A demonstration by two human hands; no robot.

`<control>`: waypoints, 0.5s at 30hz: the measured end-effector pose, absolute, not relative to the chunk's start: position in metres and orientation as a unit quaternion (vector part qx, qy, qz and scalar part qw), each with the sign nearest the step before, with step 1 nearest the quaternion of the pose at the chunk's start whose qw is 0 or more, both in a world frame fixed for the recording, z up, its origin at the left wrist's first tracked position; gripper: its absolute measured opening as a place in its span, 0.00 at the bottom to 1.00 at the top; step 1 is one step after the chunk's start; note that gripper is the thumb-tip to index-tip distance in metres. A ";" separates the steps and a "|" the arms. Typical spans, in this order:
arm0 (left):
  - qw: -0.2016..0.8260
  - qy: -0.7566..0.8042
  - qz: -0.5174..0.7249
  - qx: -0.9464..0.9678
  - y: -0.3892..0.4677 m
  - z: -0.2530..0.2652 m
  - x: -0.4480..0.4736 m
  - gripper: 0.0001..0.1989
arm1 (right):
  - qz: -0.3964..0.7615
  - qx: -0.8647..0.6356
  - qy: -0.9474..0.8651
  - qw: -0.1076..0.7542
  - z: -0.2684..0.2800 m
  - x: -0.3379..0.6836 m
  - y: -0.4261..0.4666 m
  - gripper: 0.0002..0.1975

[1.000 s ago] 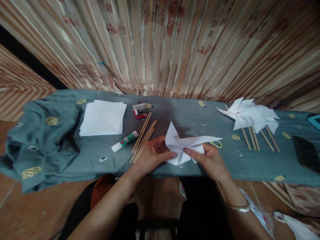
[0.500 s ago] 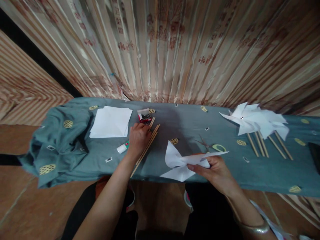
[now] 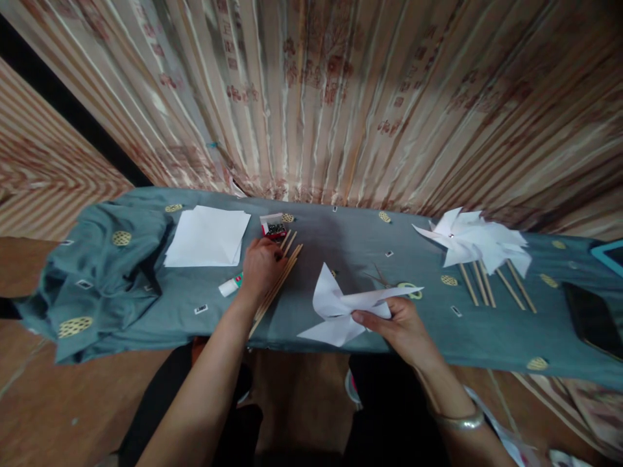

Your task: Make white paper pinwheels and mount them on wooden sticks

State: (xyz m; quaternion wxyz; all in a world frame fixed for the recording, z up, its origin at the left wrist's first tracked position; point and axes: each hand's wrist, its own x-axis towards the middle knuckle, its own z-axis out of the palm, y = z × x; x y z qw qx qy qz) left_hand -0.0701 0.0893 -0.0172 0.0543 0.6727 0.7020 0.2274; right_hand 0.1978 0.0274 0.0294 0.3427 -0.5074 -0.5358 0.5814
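My right hand (image 3: 389, 321) pinches a folded white paper pinwheel (image 3: 333, 308) at its side, holding it above the front of the table with its blades spread. At the left, my left hand (image 3: 263, 263) has its fingers closed down on a wooden stick (image 3: 291, 241) in a small bundle lying slantwise on the cloth. The fingertips are partly hidden. Just beyond that hand stands an opened small red and white box (image 3: 273, 228) of dark metal pins. A white and green glue tube (image 3: 230, 285) lies beside the wrist. Scissors (image 3: 409, 290) with a light green handle rest partly behind the pinwheel.
A stack of white paper squares (image 3: 207, 237) lies at the left. Finished pinwheels (image 3: 479, 237) on sticks overlap at the right. A dark phone (image 3: 591, 318) and a blue-edged object (image 3: 608, 256) are at the far right. A curtain (image 3: 311, 117) hangs behind the cloth-covered table (image 3: 350, 233).
The view has shifted slightly right. My left hand's fingers have shifted at the sticks, and two stick ends now show apart beyond them. My right hand still holds the pinwheel.
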 end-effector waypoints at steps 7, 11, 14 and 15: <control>0.167 0.648 0.440 0.598 0.086 0.006 -0.062 0.04 | 0.569 -0.498 -0.546 0.361 0.030 0.195 0.029 0.15; 0.384 0.556 0.552 0.488 0.066 0.034 -0.040 0.10 | 0.530 -0.480 -0.580 0.390 0.042 0.195 0.022 0.13; 0.504 0.510 0.551 0.427 0.043 0.040 -0.023 0.11 | 0.480 -0.422 -0.632 0.439 0.055 0.196 0.014 0.09; 0.534 0.502 0.546 0.406 0.036 0.038 -0.019 0.12 | 0.459 -0.395 -0.653 0.455 0.059 0.197 0.011 0.08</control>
